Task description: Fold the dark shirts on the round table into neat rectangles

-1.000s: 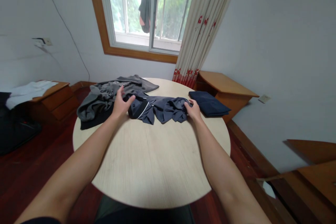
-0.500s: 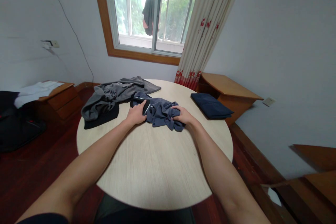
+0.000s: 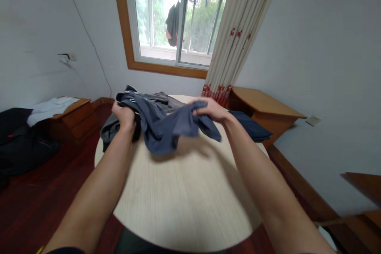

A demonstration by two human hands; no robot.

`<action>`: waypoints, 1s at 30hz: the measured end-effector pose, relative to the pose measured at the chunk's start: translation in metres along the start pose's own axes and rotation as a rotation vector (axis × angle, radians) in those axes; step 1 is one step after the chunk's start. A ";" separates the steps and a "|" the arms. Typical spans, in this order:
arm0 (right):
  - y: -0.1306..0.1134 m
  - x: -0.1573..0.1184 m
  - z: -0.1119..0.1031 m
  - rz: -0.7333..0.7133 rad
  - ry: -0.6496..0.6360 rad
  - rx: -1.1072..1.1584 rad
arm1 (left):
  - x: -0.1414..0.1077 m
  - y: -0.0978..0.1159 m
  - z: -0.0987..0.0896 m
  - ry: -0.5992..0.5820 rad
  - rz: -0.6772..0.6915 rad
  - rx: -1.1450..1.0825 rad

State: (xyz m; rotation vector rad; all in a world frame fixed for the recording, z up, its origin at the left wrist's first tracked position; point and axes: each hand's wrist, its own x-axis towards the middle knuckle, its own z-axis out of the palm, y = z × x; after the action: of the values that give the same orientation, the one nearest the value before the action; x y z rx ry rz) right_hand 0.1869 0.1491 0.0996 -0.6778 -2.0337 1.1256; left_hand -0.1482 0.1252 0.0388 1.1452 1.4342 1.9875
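- One blue-grey garment (image 3: pixel 159 131) is being held above the round bench (image 3: pixel 178 198), its middle sagging.
- White-trimmed end: being gripped by the left hand (image 3: pixel 125 116).
- Right portion: being gripped by the right hand (image 3: pixel 212 109).
- Grey clothing (image 3: pixel 175 103): being partly hidden behind.
- Folded navy cloth (image 3: pixel 251 126): being borne at bench right.

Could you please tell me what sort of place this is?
Probably a room in a home: a red-patterned curtain hangs at the window, a wooden cabinet stands by the wall, and a blue-grey garment is held over a pale table.
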 end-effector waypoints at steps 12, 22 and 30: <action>0.078 0.009 -0.013 -0.062 0.534 -0.667 | -0.012 -0.018 -0.012 0.201 0.284 0.645; 0.150 -0.125 -0.059 0.545 1.037 -0.931 | 0.004 -0.020 -0.031 0.433 0.310 0.521; 0.164 -0.138 -0.061 0.717 1.062 -0.927 | -0.019 0.000 -0.021 0.382 0.655 0.561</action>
State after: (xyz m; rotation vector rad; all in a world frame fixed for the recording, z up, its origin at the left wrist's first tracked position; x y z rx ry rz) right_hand 0.3370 0.1599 -0.0646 -2.0290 -1.2326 -0.0840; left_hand -0.1544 0.0993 0.0292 1.7118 2.1082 2.4048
